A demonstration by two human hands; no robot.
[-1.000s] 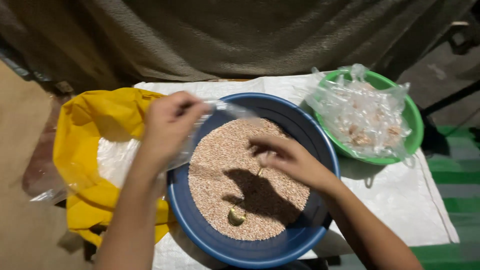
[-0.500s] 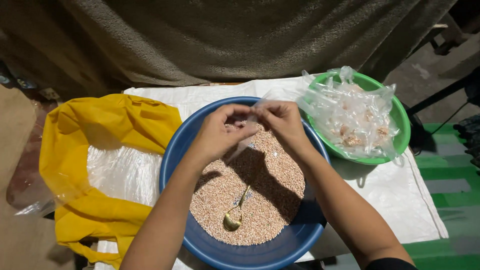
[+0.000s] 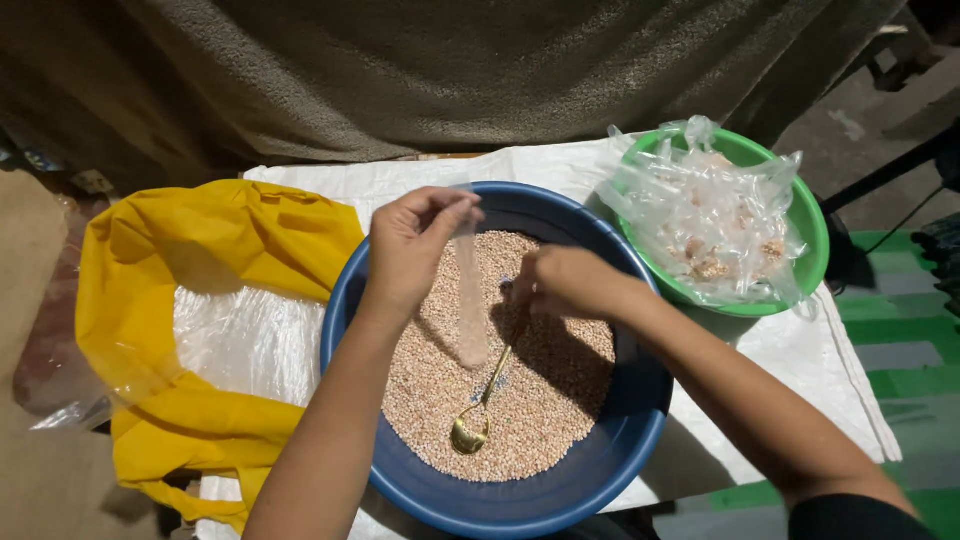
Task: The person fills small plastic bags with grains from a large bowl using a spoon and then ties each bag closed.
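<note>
While left hand (image 3: 412,243) pinches a narrow clear bag (image 3: 469,300) hanging over grain, right hand (image 3: 560,283) grips spoon (image 3: 480,405) handle just beside it, inside blue basin (image 3: 610,455).

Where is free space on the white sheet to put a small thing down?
Bare white sheet lies right of the blue basin, below the green bowl. Left is crowded by the yellow bag; both hands fill the basin.

Hands (image 3: 480,265) now apart, bag (image 3: 470,300) dangling
</note>
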